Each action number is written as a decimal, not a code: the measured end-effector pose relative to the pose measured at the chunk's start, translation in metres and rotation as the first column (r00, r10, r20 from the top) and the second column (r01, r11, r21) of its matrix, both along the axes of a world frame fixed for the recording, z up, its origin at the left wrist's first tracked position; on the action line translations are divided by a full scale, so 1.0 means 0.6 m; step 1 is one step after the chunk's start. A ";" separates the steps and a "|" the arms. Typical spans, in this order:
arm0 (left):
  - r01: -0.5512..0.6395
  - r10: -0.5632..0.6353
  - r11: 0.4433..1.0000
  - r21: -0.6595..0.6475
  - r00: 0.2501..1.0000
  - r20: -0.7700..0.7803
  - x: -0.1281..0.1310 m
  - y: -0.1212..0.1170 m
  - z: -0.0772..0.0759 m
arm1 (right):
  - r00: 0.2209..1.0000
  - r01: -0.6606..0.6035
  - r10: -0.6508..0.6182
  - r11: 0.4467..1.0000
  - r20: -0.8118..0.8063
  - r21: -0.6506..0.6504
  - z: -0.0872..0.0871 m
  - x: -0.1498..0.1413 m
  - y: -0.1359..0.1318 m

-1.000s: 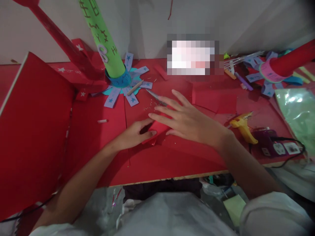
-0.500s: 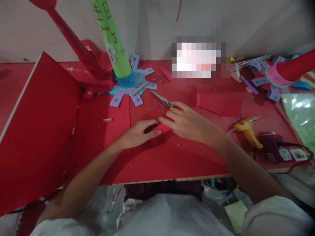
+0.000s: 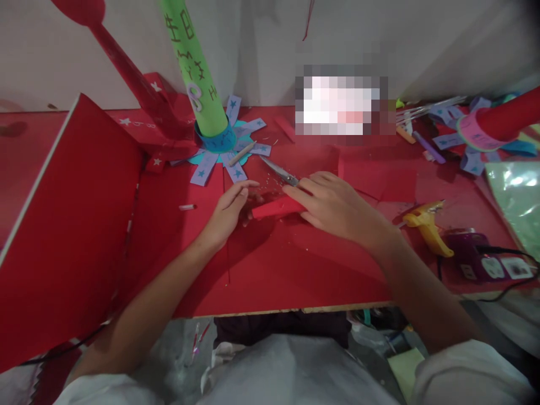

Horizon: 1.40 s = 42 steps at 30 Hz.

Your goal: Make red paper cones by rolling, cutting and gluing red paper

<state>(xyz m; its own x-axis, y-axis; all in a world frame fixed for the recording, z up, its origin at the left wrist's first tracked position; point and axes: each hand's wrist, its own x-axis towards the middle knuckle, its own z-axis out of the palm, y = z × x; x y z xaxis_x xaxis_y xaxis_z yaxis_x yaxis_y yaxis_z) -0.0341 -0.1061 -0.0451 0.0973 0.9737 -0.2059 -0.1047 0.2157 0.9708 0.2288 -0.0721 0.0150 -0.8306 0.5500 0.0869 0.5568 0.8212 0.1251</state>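
My right hand (image 3: pixel 331 208) has its fingers closed over the right end of a narrow piece of folded or rolled red paper (image 3: pixel 274 209). At the paper's other end is my left hand (image 3: pixel 231 211), with thumb and fingers apart and some fingers partly hidden. Metal scissors (image 3: pixel 278 171) point up and left just beyond my right hand. Their handles are hidden by its fingers, so I cannot tell whether it grips them too. Small pale scraps (image 3: pixel 268 183) are scattered by the blades.
A green paper tube (image 3: pixel 205 95) stands on a blue base with purple strips, beside a propped red board (image 3: pixel 71 225). On the right are a yellow glue gun (image 3: pixel 428 228), a purple power block (image 3: pixel 476 253) with a cord, and a red tube (image 3: pixel 510 121). Red table (image 3: pixel 287 275) underneath.
My left hand has moved left and opened away from the red paper, exposing its left end. My right hand has shifted slightly right and still holds it. The scissors are almost unmoved.
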 end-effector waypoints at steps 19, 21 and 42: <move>0.045 0.008 0.921 0.387 0.991 -0.135 0.004 -0.009 -0.010 | 0.925 0.208 -0.292 0.925 -0.242 -0.318 0.019 -0.011 0.006; -0.010 0.054 0.922 0.386 0.993 -0.102 0.004 -0.009 -0.006 | 0.922 0.218 -0.306 0.917 -0.237 -0.333 0.021 -0.011 0.006; -0.078 0.091 0.918 0.389 0.996 -0.015 0.007 -0.008 0.007 | 0.883 0.170 -0.345 0.867 -0.319 -0.468 0.017 -0.012 -0.003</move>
